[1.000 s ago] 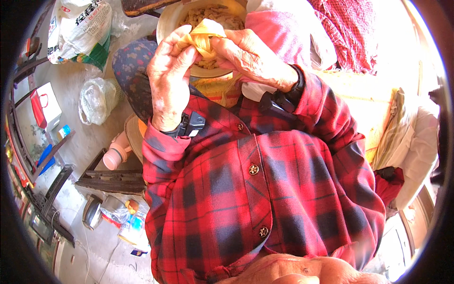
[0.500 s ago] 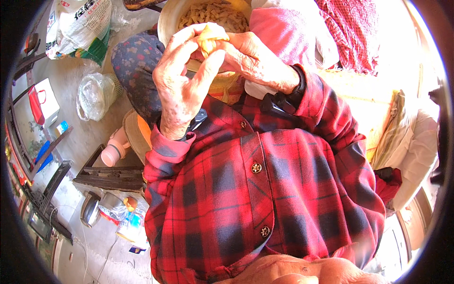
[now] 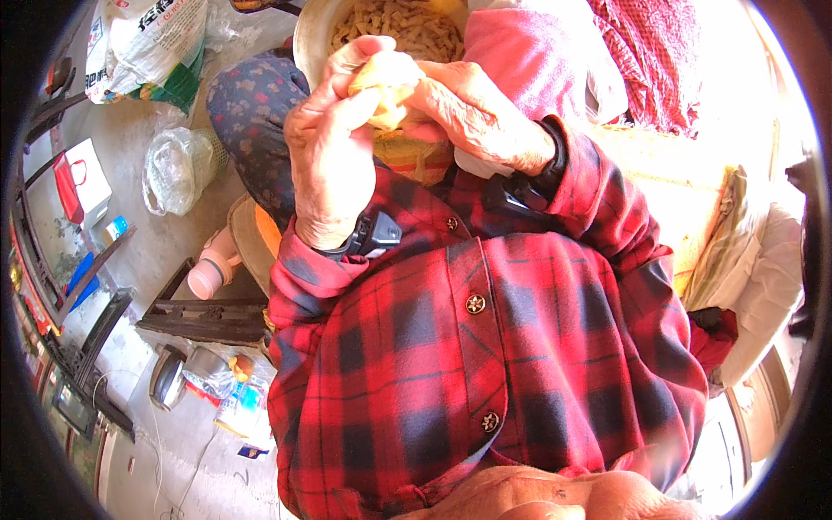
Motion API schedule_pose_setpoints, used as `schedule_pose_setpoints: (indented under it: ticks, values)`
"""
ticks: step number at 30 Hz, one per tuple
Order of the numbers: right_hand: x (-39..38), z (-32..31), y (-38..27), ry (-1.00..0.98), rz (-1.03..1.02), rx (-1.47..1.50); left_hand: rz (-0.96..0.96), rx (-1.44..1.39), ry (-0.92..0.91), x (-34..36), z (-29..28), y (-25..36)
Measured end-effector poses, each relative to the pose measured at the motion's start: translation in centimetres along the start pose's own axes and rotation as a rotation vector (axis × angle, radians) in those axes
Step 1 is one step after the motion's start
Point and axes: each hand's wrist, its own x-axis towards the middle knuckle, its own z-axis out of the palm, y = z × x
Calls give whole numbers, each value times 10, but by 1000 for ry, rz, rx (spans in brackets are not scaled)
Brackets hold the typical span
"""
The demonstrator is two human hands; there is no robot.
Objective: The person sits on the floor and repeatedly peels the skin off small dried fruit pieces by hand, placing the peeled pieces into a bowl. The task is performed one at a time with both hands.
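Note:
A soft, pale yellow, folded piece [image 3: 387,87] is pinched between my two hands at the top middle; I cannot make out what kind of thing it is. From the left, my left hand [image 3: 331,156] closes its thumb and fingers on the piece's left edge. My right hand [image 3: 481,113] grips the right side, its fingertips partly hidden behind the piece. Just beyond my hands stands a pale round basin [image 3: 310,35], with many brownish strips [image 3: 407,30] lying in it. The hands hide the basin's near part.
On the left lie a clear plastic bag [image 3: 176,169] and a large printed sack [image 3: 147,43]. A pink cup [image 3: 212,269] sits near a dark wooden stool frame [image 3: 204,321]. Pink cloth [image 3: 529,65] lies right of the basin. A red-and-white bag [image 3: 82,186] stands farther left.
The yellow piece has been turned and spread between my fingers, showing a broader face. My left hand has rotated, with its thumb shifting up and left along the piece.

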Motion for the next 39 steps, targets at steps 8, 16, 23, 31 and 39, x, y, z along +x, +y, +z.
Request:
schedule_pose_setpoints:
  ticks: [8, 16, 23, 31, 39]
  values:
    - [-10, 2, -4, -65, -240, -110, 47, -288, -360, -10, 9, -2]
    - [-15, -2, -8, -43, -627, -1096, 323, 142, -206, 3, -2, -3]
    - [-8, -8, -1, 19, -517, -1184, 423, 622, -11, 9, -10, -4]
    - [3, -16, 8, 65, -503, -1188, 42, 593, 52, -1, -2, 3]
    - [-3, -21, 0, -95, -382, -932, -165, 330, 38, -19, -9, 11]
